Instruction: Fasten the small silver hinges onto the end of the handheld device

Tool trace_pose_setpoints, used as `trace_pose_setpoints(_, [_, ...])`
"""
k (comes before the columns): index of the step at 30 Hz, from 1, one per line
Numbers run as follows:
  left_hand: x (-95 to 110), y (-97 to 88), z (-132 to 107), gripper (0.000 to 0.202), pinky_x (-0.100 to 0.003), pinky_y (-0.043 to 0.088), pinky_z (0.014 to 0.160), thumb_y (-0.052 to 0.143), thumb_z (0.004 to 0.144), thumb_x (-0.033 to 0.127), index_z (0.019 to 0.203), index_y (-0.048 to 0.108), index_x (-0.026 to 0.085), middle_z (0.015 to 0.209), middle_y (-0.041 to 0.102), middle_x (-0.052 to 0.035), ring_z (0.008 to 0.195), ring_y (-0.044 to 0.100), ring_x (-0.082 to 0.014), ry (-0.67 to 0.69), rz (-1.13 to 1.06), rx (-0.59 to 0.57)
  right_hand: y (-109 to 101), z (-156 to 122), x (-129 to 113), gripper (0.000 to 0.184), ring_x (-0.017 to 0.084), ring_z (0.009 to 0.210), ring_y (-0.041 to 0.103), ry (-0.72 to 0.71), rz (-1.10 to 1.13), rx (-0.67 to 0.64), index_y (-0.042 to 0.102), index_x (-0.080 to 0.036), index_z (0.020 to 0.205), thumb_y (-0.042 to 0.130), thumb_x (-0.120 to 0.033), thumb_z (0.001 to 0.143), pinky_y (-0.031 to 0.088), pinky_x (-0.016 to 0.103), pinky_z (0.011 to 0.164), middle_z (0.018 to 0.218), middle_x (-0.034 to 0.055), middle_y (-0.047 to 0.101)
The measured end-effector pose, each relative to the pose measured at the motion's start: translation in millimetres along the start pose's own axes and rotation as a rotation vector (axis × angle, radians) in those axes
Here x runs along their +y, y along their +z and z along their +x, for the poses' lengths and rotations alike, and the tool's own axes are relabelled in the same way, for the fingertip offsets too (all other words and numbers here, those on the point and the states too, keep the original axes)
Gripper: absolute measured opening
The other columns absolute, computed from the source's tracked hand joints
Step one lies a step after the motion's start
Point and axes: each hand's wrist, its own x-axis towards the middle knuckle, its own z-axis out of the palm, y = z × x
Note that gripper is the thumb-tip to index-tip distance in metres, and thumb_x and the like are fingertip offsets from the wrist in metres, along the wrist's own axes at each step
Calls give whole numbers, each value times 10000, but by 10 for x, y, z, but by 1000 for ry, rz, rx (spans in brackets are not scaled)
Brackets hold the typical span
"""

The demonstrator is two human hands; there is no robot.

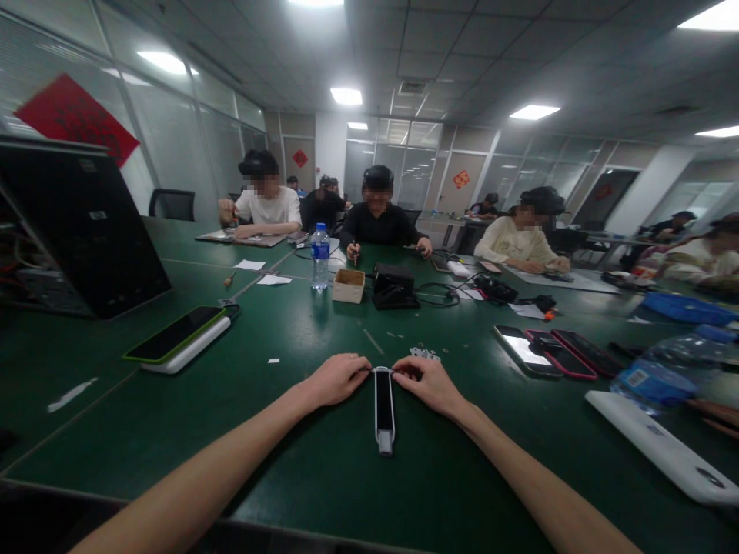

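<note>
A narrow black-and-white handheld device (pixel 384 408) lies lengthwise on the green table (pixel 173 431), with a grey tab at its near end. My left hand (pixel 333 381) and my right hand (pixel 426 385) come in from either side, and their fingertips pinch the device's far end. Just beyond my right hand lies a small perforated metal part (pixel 425 353). A few tiny pale bits (pixel 396 335) are scattered farther up the table. The device's exact type cannot be told from this view.
Phones (pixel 546 350) lie to the right, beside a large plastic bottle (pixel 663 373) and a white case (pixel 663 446). A phone on a white power bank (pixel 178 338) sits left, near a black computer case (pixel 81 231). Several co-workers sit across the table among tools and cables.
</note>
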Motion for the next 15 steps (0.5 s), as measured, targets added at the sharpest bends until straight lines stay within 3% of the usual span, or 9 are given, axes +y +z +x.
trace_pose_setpoints(8, [37, -31, 0, 170, -259, 461, 737, 444, 918, 166, 1006, 589, 177, 914, 639, -47, 831, 609, -178, -5, -9, -6, 42, 24, 62, 191, 172, 828, 643, -90, 16, 42, 708, -214, 930, 601, -336, 830, 501, 304, 775, 921, 30, 713])
trace_pose_setpoints(15, [3, -9, 2, 175, -272, 466, 769, 434, 923, 178, 1020, 580, 178, 940, 637, -51, 851, 610, -179, 5, -20, -3, -20, 33, 77, 306, 165, 785, 628, -196, -104, 21, 665, -206, 1046, 597, -415, 832, 513, 294, 707, 954, 51, 687])
